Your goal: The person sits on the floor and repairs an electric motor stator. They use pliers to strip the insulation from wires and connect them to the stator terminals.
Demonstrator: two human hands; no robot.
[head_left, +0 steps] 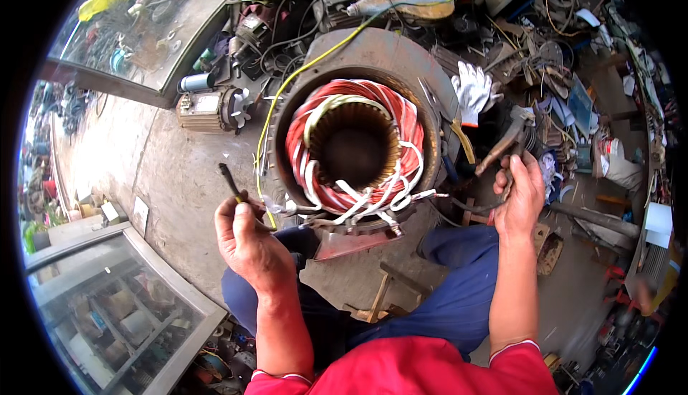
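A large motor stator (282, 187) stands in front of me, its open bore facing up. Inside the housing, red-wrapped coil windings (297, 140) are laced with white tape, and white-sleeved leads (352, 210) cross at the near side. My left hand (252, 241) is closed round a thin dark rod-like tool (228, 178) pointing up, left of the stator. A yellow-green wire (269, 126) runs over the housing and down beside that hand. To the right, my right hand (519, 198) pinches a dark cable (473, 207) that stretches from near the leads.
A small motor (208, 110) with a white fan sits at left. White gloves (473, 90) and a hammer (505, 140) lie right of the stator. A glass-paned frame (129, 309) stands lower left. Cables and scrap parts crowd the far side. A wooden stool (380, 294) shows between my legs.
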